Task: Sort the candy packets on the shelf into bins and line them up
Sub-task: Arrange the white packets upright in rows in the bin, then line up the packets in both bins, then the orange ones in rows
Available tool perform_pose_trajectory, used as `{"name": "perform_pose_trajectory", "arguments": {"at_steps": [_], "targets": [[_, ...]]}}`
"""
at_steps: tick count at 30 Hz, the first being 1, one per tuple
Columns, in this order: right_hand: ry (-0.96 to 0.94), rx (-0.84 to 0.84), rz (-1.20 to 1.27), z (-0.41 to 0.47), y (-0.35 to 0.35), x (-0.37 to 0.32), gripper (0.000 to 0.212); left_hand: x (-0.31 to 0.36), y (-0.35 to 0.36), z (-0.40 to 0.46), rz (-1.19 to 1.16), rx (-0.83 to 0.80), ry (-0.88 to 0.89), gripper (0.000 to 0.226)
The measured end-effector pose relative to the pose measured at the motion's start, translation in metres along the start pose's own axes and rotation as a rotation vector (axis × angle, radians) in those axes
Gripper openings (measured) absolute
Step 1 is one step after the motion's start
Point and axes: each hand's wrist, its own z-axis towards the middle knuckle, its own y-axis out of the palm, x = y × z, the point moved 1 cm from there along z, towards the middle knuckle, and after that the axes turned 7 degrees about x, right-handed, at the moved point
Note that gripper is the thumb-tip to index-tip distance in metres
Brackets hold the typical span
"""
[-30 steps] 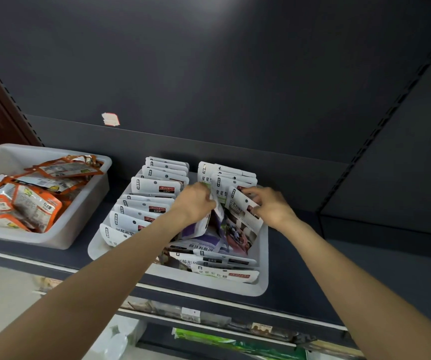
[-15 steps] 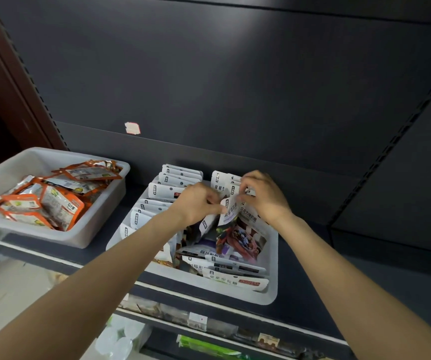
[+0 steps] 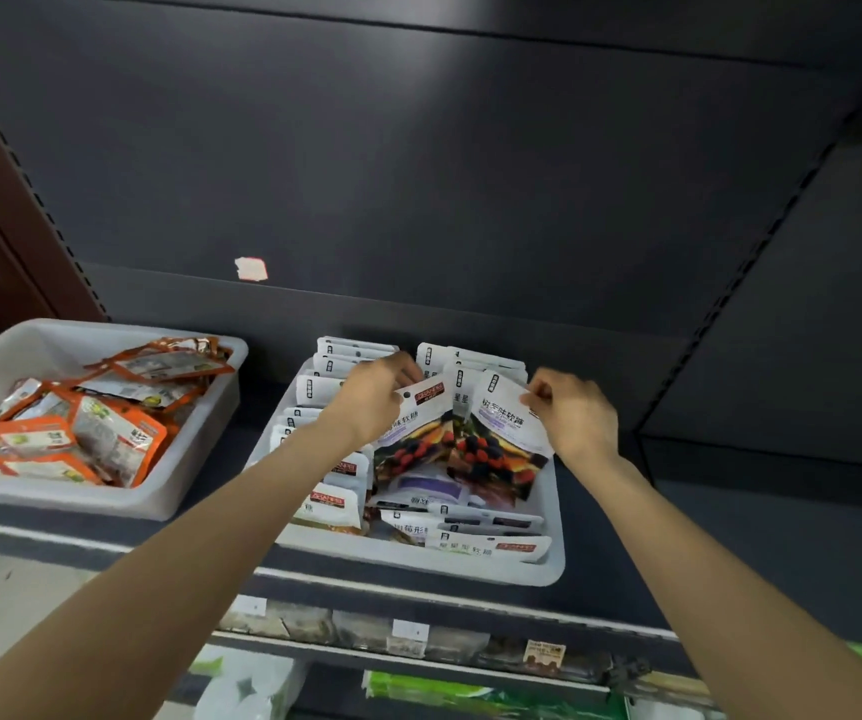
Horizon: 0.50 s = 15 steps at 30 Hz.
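A white bin (image 3: 556, 561) on the dark shelf holds several white candy packets, some standing in rows at the back, others lying flat at the front. My left hand (image 3: 372, 402) pinches the top of one white packet with a fruit picture (image 3: 411, 444). My right hand (image 3: 577, 415) pinches the top right corner of a second fruit-picture packet (image 3: 501, 449) right beside it. Both packets stand upright in the middle of the bin, fanned apart at the top.
A second white bin (image 3: 200, 433) to the left holds several orange packets (image 3: 81, 439) in a loose heap. The dark back panel rises behind both bins. A lower shelf with price tags (image 3: 408, 631) and green goods shows below.
Both hands have lifted and spread apart; each now holds its own fruit-picture packet upright, where before they were close together over the packets. The view has also shifted right.
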Motion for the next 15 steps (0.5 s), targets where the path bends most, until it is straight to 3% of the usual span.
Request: {"name": "perform_pose_trajectory", "arguments": {"at_steps": [3,8,15], "targets": [[0.053,-0.001,-0.018,0.004,0.003,-0.004,0.015,-0.003,-0.002,0.005,-0.058,0.030,0.010,0.036],[0.063,-0.233,0.252,0.011,0.015,-0.008,0.019,0.008,0.009,0.009,-0.133,-0.248,0.159,0.032],[0.208,-0.285,0.644,-0.007,0.007,-0.002,0.029,0.027,0.052,0.029,-0.189,-0.218,0.137,0.024]]}}
